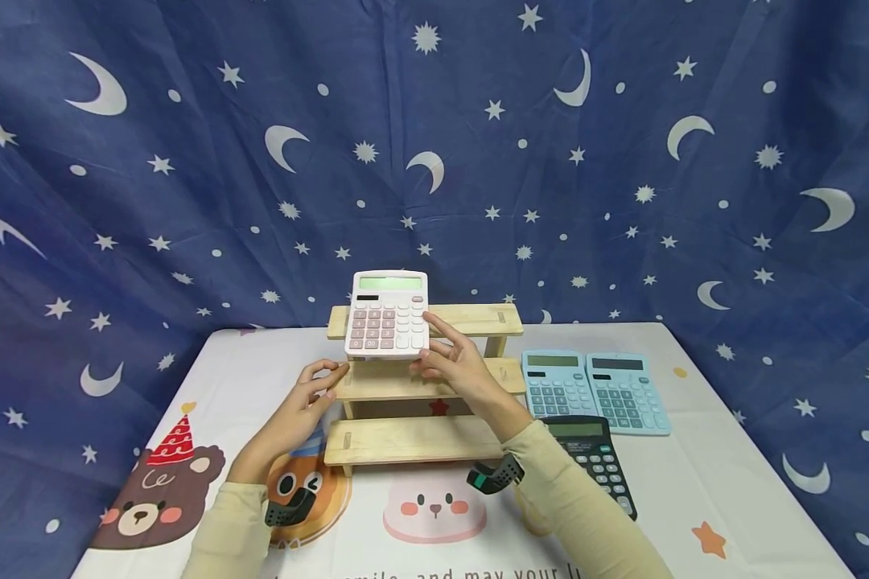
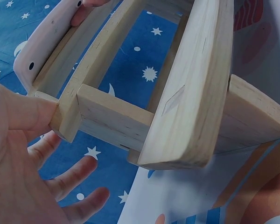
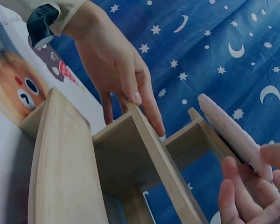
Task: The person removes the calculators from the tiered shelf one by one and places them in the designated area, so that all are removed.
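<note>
A white calculator with pink number keys (image 1: 376, 342) leans back on the top tier of a three-tier wooden stand (image 1: 416, 441), toward its left end. My right hand (image 1: 463, 370) pinches the calculator's right edge near the lower corner, with its fingers (image 3: 227, 179) at the edge in the right wrist view. At the left end of the middle tier, my left hand (image 1: 304, 414) pinches the board between thumb and finger. In the left wrist view its other fingers (image 2: 74, 175) spread below the tier's end. The two lower tiers hold nothing.
Right of the stand lie two light blue calculators (image 1: 559, 384), side by side. A black calculator (image 1: 595, 458) lies in front of them, partly behind my right forearm. The table cloth (image 1: 239, 378) is white with cartoon prints; a blue star-patterned curtain (image 1: 478, 145) hangs behind.
</note>
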The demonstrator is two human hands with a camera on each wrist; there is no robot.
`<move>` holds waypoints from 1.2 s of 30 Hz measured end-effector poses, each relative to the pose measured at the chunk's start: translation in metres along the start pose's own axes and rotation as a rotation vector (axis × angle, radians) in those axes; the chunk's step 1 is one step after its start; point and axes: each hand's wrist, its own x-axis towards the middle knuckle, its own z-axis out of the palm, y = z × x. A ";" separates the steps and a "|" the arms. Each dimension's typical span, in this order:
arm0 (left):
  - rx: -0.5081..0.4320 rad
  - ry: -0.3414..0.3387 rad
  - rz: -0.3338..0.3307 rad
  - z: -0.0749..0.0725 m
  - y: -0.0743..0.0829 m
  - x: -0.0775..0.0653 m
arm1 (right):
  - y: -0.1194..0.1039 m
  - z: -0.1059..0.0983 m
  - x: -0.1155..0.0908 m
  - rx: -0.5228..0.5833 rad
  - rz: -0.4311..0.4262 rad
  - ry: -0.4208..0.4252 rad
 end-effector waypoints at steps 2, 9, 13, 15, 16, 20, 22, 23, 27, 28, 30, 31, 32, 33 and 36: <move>0.000 -0.001 -0.007 0.000 0.000 0.000 | 0.000 0.001 0.000 0.012 0.002 0.015; -0.001 0.001 -0.013 -0.001 0.001 0.000 | -0.001 0.001 -0.002 0.104 0.044 0.044; -0.001 0.000 -0.016 -0.001 0.001 -0.002 | -0.005 0.000 -0.005 0.120 0.059 0.048; -0.001 0.000 -0.017 -0.001 0.001 -0.002 | -0.007 0.000 -0.007 0.127 0.059 0.048; -0.004 -0.001 -0.016 -0.001 0.001 -0.002 | -0.008 -0.001 -0.008 0.129 0.059 0.049; -0.005 0.000 -0.006 -0.001 0.003 -0.001 | -0.012 -0.004 -0.013 0.140 0.040 0.033; -0.004 -0.001 -0.002 -0.001 0.003 -0.001 | -0.013 -0.006 -0.016 0.153 0.037 0.025; -0.002 -0.001 -0.001 -0.001 0.003 0.000 | -0.014 -0.007 -0.017 0.157 0.036 0.023; 0.002 -0.003 0.005 -0.001 0.002 0.000 | -0.016 -0.011 -0.023 0.166 0.033 0.019; 0.002 -0.003 0.007 -0.001 0.002 0.000 | -0.016 -0.011 -0.025 0.162 0.031 0.018; 0.000 -0.003 0.011 -0.001 0.002 0.000 | -0.018 -0.012 -0.028 0.164 0.025 0.011; -0.001 -0.004 0.013 -0.001 0.001 0.000 | -0.019 -0.013 -0.030 0.165 0.023 0.006; -0.001 -0.005 0.013 -0.001 0.001 0.000 | -0.019 -0.014 -0.032 0.166 0.019 0.001; -0.004 -0.005 0.013 -0.001 0.001 0.000 | -0.020 -0.014 -0.034 0.169 0.015 -0.006; -0.004 -0.004 0.006 -0.001 0.001 0.000 | -0.021 -0.016 -0.039 0.173 0.001 -0.022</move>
